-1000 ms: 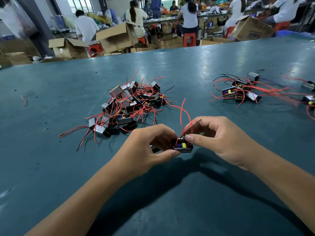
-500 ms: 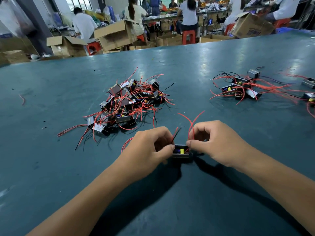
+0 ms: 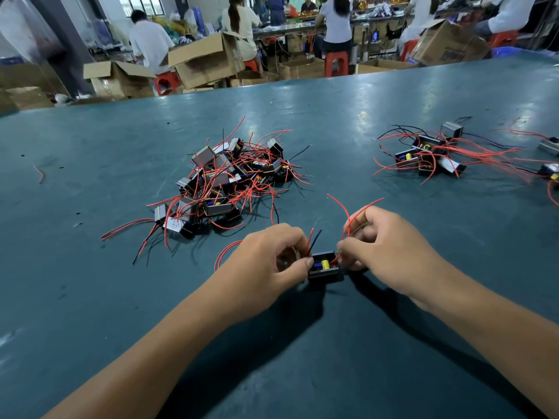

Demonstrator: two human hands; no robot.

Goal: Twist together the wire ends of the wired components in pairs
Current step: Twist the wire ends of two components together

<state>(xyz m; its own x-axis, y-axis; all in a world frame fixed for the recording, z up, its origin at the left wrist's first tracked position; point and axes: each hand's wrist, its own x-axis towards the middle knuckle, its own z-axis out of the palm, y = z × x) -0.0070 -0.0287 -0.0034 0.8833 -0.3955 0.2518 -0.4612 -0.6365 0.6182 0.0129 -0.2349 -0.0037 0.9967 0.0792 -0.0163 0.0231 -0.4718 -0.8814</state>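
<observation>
Head view: near the worktop's (image 3: 90, 297) front edge, a small black wired component (image 3: 324, 266) sits between two hands. The left hand (image 3: 266, 261) grips its left end, fingers curled. The right hand (image 3: 390, 249) pinches red wires (image 3: 348, 219) rising from it. A heap of components (image 3: 223, 179) lies beyond.

Bright, even workshop light, sharp up close and soft at the edges.

Overhead light leaves pale glare patches on the far half of the dark teal tabletop (image 3: 90, 297), while both forearms cast broad dark shadows toward the viewer. The hands and the near wires are crisp; the background workers and brown cardboard boxes (image 3: 205, 63) are slightly blurred. Wide-angle distortion bends the tabletop's far edge and stretches the corners.
</observation>
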